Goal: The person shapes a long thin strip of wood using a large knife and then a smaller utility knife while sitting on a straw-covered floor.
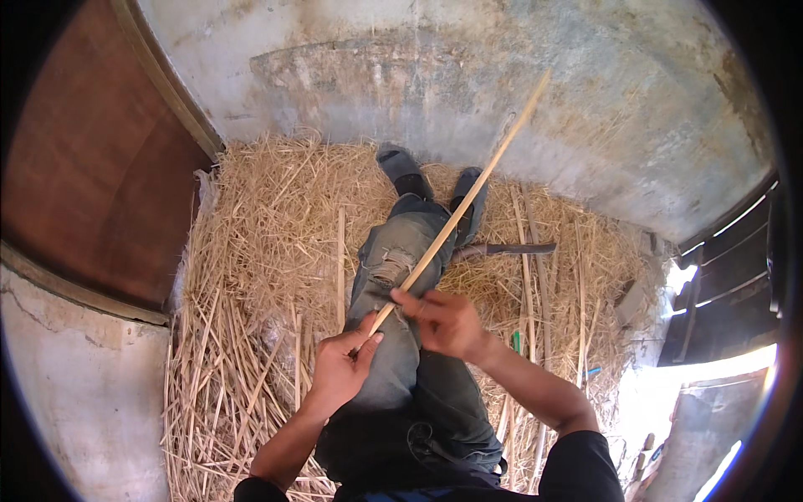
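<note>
A long pale bamboo strip point(468, 201) slants up and away to the right across my legs. Its near end sits in the grip of my left hand point(341, 368), with the thumb pressed along it. Further up, my right hand point(443, 322) has its fingers curled and its fingertips pinched against the strip; whether anything small is also between them is hidden. Beneath both hands are my legs in worn dark trousers, with a ragged patch of cloth point(389, 266) on the knee. To the right of my shin a large knife point(519, 248) with a dark blade rests on the straw.
Straw and shavings point(268, 201) cover the floor. Several thin strips point(234, 376) lie at the left, and longer sticks point(529, 293) at the right. A stained wall point(351, 84) stands close ahead, a brown door panel point(100, 159) at left, dark slats point(728, 276) at right.
</note>
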`<action>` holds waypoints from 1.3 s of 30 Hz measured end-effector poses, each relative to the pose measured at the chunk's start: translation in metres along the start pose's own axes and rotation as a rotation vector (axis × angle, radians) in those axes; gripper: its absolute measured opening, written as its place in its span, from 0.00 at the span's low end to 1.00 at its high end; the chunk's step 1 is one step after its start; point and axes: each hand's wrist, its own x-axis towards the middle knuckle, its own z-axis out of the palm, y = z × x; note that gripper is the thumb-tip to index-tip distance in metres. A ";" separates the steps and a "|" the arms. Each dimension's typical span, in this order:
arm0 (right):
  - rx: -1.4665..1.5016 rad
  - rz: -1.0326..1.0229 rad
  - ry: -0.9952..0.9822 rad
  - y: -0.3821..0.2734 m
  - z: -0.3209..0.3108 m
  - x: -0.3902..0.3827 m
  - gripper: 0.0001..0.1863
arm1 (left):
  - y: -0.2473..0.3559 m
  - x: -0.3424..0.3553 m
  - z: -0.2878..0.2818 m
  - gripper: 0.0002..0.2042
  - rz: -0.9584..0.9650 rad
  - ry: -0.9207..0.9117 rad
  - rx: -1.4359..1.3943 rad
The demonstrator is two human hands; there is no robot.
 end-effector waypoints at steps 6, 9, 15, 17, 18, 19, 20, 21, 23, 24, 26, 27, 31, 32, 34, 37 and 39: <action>-0.030 0.127 0.483 0.067 -0.036 0.036 0.08 | 0.004 0.002 0.002 0.16 -0.066 -0.021 -0.111; -0.053 0.065 0.213 0.034 -0.017 0.012 0.18 | 0.014 0.009 -0.005 0.15 -0.163 -0.085 -0.114; -0.020 0.067 0.061 0.001 0.004 -0.008 0.36 | 0.000 0.007 -0.004 0.15 -0.189 -0.105 -0.217; -0.089 0.102 0.139 0.027 -0.014 0.007 0.31 | 0.000 0.006 -0.003 0.16 -0.263 -0.117 -0.226; -0.111 0.112 0.189 0.045 -0.020 0.014 0.30 | -0.002 0.005 -0.002 0.16 -0.219 -0.097 -0.276; -0.142 0.126 0.242 0.064 -0.030 0.019 0.30 | -0.002 0.005 0.001 0.17 -0.171 -0.084 -0.333; -0.113 0.073 0.348 0.074 -0.037 0.026 0.23 | -0.006 0.005 0.004 0.17 -0.170 -0.080 -0.336; -0.082 0.018 0.454 0.080 -0.039 0.029 0.17 | -0.009 0.005 0.008 0.17 -0.120 -0.064 -0.356; -0.042 -0.017 0.180 0.039 -0.014 0.003 0.25 | -0.017 0.005 0.009 0.17 -0.077 -0.038 -0.380; -0.038 -0.019 0.045 0.006 -0.001 -0.012 0.27 | -0.020 0.005 0.009 0.18 -0.080 -0.061 -0.386; -0.067 0.001 -0.081 -0.021 0.001 -0.015 0.27 | -0.022 0.007 0.009 0.18 -0.077 -0.087 -0.388; -0.048 0.059 -0.040 -0.015 -0.001 -0.011 0.28 | -0.023 0.007 0.010 0.19 -0.031 -0.059 -0.415; -0.032 0.270 0.349 0.031 -0.017 0.011 0.32 | -0.012 0.006 0.005 0.20 -0.063 -0.075 -0.534; -0.029 0.209 0.360 0.029 -0.012 0.006 0.33 | -0.010 0.007 0.004 0.20 -0.057 -0.073 -0.535; -0.072 0.093 0.137 0.003 -0.002 -0.011 0.33 | -0.009 0.010 0.003 0.20 -0.173 -0.117 -0.559; -0.087 0.047 -0.117 -0.017 -0.002 -0.019 0.27 | -0.019 0.007 -0.005 0.21 -0.207 -0.211 -0.519; -0.060 0.050 -0.152 -0.020 -0.011 -0.013 0.24 | -0.016 0.001 0.000 0.20 -0.187 -0.142 -0.508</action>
